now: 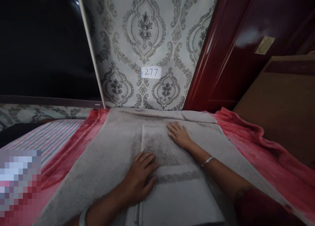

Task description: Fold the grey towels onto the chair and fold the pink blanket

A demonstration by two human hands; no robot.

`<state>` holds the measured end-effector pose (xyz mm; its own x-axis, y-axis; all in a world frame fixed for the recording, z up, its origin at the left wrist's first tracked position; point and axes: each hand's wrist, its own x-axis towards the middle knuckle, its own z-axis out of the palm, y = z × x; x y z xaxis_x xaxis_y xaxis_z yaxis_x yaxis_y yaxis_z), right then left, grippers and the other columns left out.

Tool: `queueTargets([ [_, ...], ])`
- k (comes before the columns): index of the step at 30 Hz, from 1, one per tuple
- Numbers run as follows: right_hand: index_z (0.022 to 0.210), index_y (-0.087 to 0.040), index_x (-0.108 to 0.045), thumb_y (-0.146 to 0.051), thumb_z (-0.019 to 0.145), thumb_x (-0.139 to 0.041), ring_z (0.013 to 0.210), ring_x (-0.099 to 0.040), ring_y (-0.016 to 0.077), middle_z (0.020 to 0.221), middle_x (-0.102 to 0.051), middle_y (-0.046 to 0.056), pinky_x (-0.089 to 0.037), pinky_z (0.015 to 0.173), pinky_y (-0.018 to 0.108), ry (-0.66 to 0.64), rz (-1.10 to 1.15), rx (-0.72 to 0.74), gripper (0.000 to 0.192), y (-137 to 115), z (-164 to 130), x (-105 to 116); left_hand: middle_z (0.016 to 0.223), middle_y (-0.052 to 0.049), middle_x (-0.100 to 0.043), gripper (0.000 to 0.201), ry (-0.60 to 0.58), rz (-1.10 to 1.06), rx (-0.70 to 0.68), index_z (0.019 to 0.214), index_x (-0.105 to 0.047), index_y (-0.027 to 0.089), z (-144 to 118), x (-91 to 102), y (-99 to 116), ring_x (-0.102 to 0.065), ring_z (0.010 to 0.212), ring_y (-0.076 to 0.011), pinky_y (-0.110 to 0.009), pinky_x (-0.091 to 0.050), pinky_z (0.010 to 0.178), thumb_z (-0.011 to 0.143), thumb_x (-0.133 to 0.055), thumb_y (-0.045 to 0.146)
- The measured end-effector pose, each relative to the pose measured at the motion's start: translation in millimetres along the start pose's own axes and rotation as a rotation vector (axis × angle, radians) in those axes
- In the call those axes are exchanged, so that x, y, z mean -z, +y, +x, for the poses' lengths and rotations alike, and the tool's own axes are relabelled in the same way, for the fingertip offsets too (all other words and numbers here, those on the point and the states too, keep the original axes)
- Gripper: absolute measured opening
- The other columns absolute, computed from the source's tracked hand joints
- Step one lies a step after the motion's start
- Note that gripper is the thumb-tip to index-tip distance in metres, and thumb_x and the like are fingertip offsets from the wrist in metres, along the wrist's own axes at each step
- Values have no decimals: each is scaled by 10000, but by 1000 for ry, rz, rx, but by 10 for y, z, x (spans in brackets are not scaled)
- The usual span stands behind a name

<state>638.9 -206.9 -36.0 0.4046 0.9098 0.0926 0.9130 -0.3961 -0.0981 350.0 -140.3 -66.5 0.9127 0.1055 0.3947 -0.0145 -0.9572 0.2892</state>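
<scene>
A folded light-grey cloth (172, 196), with a darker brushed patch and a dark band across it, lies on a grey fleecy blanket (118, 144). Its exact kind is hard to make out. My right hand (180, 135) rests flat near the far end of the cloth, fingers spread. Lower down, my left hand (142, 173) lies palm down over the cloth's left edge, its fingers slightly bent and apart. Nothing is gripped by either hand. The near end of the cloth runs out of the bottom of the view.
Red fleece (248, 130) shows on both sides of the grey blanket. At left are a striped cloth (61, 134) and a large dark screen (44, 45). Behind stands a patterned wall with a paper label (151, 72). A dark red door (236, 38) and cardboard (283, 101) stand at right.
</scene>
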Motion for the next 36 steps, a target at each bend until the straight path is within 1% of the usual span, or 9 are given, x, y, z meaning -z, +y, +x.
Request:
queueTargets([
  [2, 1588, -294, -325, -355, 1047, -367, 1550, -108, 311, 1675, -212, 62, -176, 1197, 626, 38, 31, 236, 546, -273, -76, 33, 1264, -114, -663, 318, 34, -32, -65, 1205, -657, 272, -9, 31, 54, -565, 1227, -292, -539, -446, 1074, 911, -536, 264],
  [4, 1580, -334, -333, -367, 1055, -373, 1554, -100, 272, 1671, -234, 33, -157, 1210, 599, -12, 89, 484, 527, -541, -114, 13, 1111, -102, -682, 259, 24, -76, -119, 1122, -669, 264, -5, 57, 107, -594, 1099, -267, -476, -491, 971, 904, -537, 219],
  [7, 1582, -339, -320, -449, 1069, -347, 1553, -113, 248, 1665, -253, 14, -115, 1224, 583, -131, 143, 679, 525, -784, -21, -85, 1034, -80, -657, 190, -6, -100, -122, 1039, -650, 228, 12, 66, 153, -572, 1014, -245, -430, -478, 894, 880, -563, 171],
  [15, 1612, -322, -243, -566, 1053, -300, 1546, -145, 291, 1683, -182, 27, -164, 1219, 555, -146, 108, 488, 612, -576, 778, -325, 1204, -47, -580, 224, -164, -166, 1, 1050, -566, 232, 27, 63, 157, -486, 1093, -241, -444, -405, 962, 843, -634, 178],
  [21, 1594, -302, -318, -557, 1053, -255, 1542, -143, 333, 1679, -205, 47, -188, 1202, 584, -153, 104, 324, 601, -510, 1048, -387, 1229, -44, -567, 230, -206, -189, 32, 1047, -554, 240, 49, 83, 151, -477, 1107, -245, -448, -393, 977, 840, -630, 175],
  [28, 1570, -261, -377, -422, 1070, -253, 1521, -235, 297, 1657, -274, 57, -230, 1201, 543, -91, 93, 236, 540, -562, 1025, -350, 1142, -61, -592, 216, -133, -176, -58, 1054, -590, 228, 44, 114, 87, -502, 1050, -239, -425, -411, 921, 844, -615, 180],
  [32, 1603, -224, -293, -384, 1058, -309, 1539, -171, 313, 1671, -213, 101, -183, 1203, 592, -48, 71, 162, 568, -648, 915, -199, 1068, -75, -614, 183, -60, -163, -168, 1035, -613, 219, 38, 131, 38, -525, 1018, -234, -403, -426, 893, 858, -584, 186],
  [34, 1607, -232, -279, -357, 1057, -319, 1552, -121, 287, 1681, -177, 88, -169, 1213, 579, -28, 75, 189, 565, -698, 754, -124, 1032, -78, -625, 142, -19, -160, -205, 1007, -613, 214, 28, 139, 28, -534, 997, -229, -392, -427, 874, 880, -555, 188],
  [36, 1600, -249, -298, -343, 1062, -317, 1555, -107, 262, 1683, -178, 71, -161, 1221, 557, -27, 100, 309, 547, -758, 495, -83, 996, -81, -636, 122, 43, -156, -231, 982, -604, 203, 4, 146, 43, -536, 968, -223, -386, -421, 853, 898, -518, 181],
])
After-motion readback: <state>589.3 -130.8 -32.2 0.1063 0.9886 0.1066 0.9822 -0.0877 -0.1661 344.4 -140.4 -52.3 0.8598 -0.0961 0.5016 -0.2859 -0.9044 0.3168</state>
